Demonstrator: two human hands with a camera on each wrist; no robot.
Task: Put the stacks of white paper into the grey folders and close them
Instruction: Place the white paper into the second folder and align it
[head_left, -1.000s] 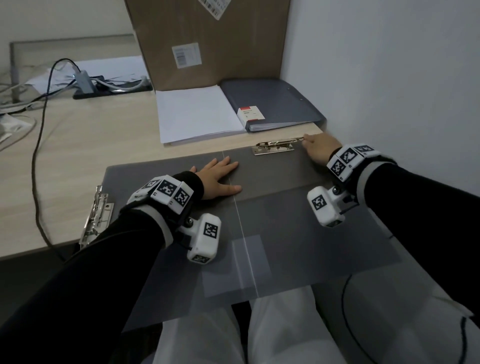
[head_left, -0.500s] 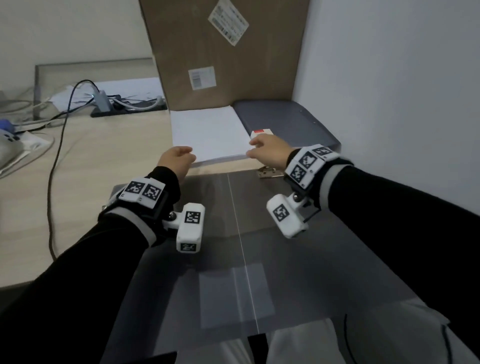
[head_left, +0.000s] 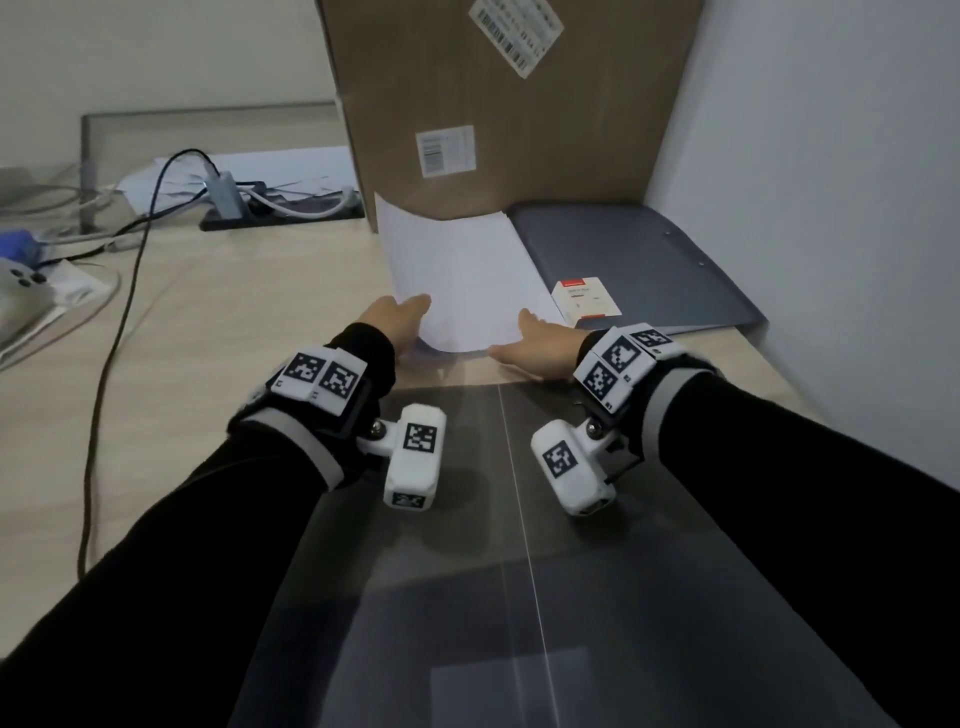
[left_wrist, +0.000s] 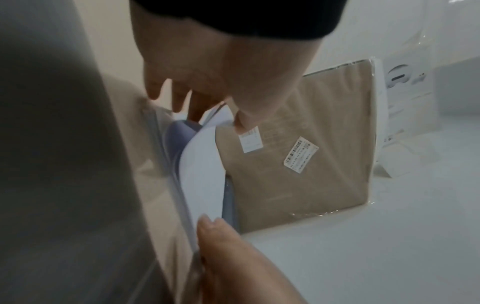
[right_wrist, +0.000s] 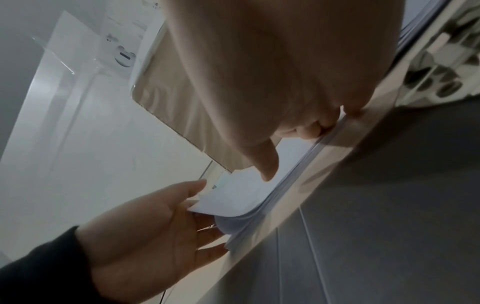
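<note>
A stack of white paper (head_left: 462, 275) lies on the desk just beyond the open grey folder (head_left: 519, 545) spread in front of me. My left hand (head_left: 410, 317) pinches the stack's near left corner, thumb (left_wrist: 244, 121) on top, and the upper sheets (left_wrist: 202, 174) curl upward there. At the near right edge my right hand (head_left: 524, 332) grips the paper (right_wrist: 241, 197), with its thumb (right_wrist: 265, 162) on top and its fingers (right_wrist: 311, 129) curled at the edge. Right of the stack lies a closed grey folder (head_left: 649, 254).
A tall cardboard box (head_left: 493, 104) stands right behind the paper. A small white and red box (head_left: 584, 301) sits on the closed folder. The wall (head_left: 831, 208) bounds the right side. Cables and a power strip (head_left: 280, 213) lie at the back left of the desk (head_left: 208, 364).
Both hands left the open folder and reached forward to the paper stack. They now hold its near edge, and its left corner has curled up off the desk.
</note>
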